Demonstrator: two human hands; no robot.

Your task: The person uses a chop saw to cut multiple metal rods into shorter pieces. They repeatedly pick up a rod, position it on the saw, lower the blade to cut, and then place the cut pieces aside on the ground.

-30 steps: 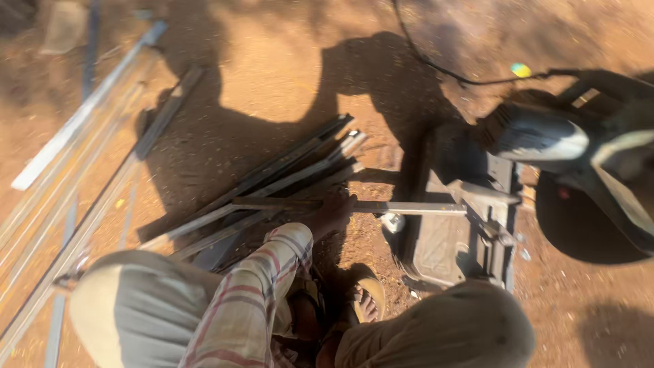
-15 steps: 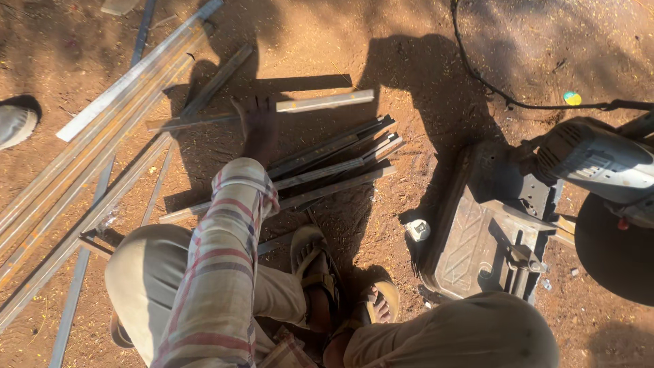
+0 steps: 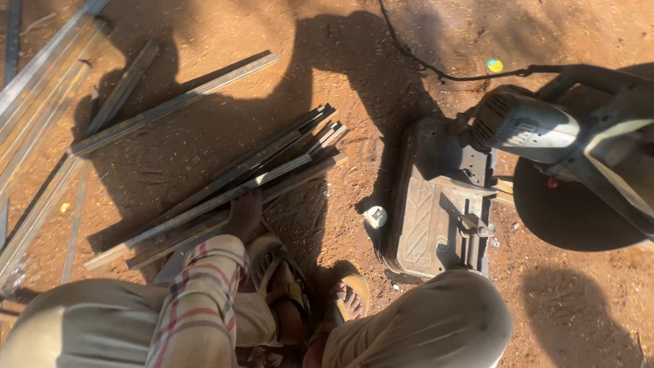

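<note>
While crouched over bundle of cut metal bars (image 3: pixel 231 184); left hand (image 3: pixel 245 217) at 7 o'clock, grip closed on bars; right hand unseen; chop saw (image 3: pixel 545 136) at 3 o'clock; picking step, lift needs firm hold.

Outdoor metalworking site, open-air workshop on bare ground. Floor: red-brown dirt (image 3: pixel 225 34), sunlit, with hard shadows and scattered grit. Stock: a pile of short cut metal bars (image 3: pixel 252 174) lying on the earth; one longer bar (image 3: pixel 170 105) apart from it; long metal lengths (image 3: pixel 34 95) laid along the left edge. Machinery: a chop saw (image 3: pixel 545 136) with a grey motor housing and a ribbed metal base (image 3: pixel 436 204), set straight on the soil; black power cable (image 3: pixel 422 61) trailing across the dirt.
</note>
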